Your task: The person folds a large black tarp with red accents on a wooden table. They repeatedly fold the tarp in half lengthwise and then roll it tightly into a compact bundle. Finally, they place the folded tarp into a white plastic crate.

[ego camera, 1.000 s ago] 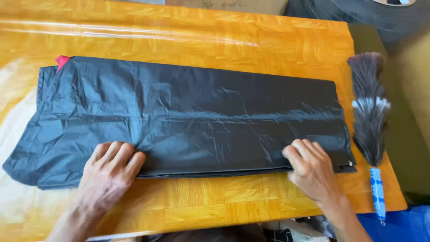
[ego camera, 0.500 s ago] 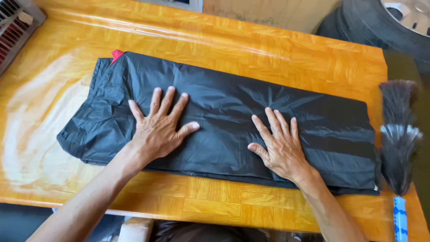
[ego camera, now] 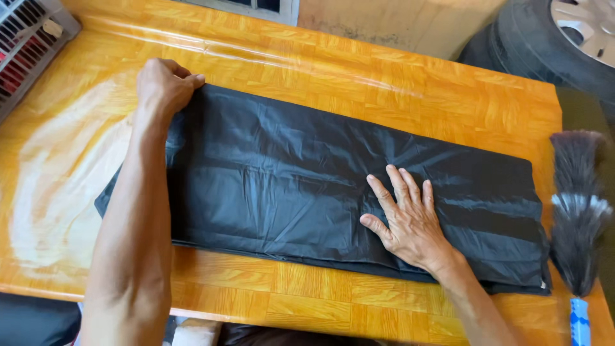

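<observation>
**Two hands working a folded black plastic sheet on a wooden surface**

A person is leaning over an orange, wood-patterned surface (ego camera: 397, 83), seen from a head-worn camera looking down. A large black plastic sheet (ego camera: 275, 173), possibly a bin bag, is lying folded into a long band across the middle of the surface, under and between both hands.

The left hand (ego camera: 163, 86) is reaching to the far left corner of the sheet, and its fingers are curling closed around the edge there, gripping the plastic. The right hand (ego camera: 407, 218) is lying open and flat, fingers spread, pressing down on the sheet nearer the person and holding nothing.

By the look of it, the step in hand is a fold: one hand pinning the band, the other taking a corner. Any move from here would call for the flat hand to be keeping the slippery layers from sliding, and for the gripped edge to be staying square to the band.

Just right of the right hand, a grey feather duster (ego camera: 576, 211) with a blue handle is lying. Beyond it a car tyre (ego camera: 544, 45) is standing; far left of the left hand, a slatted crate (ego camera: 29, 45) is showing.
</observation>
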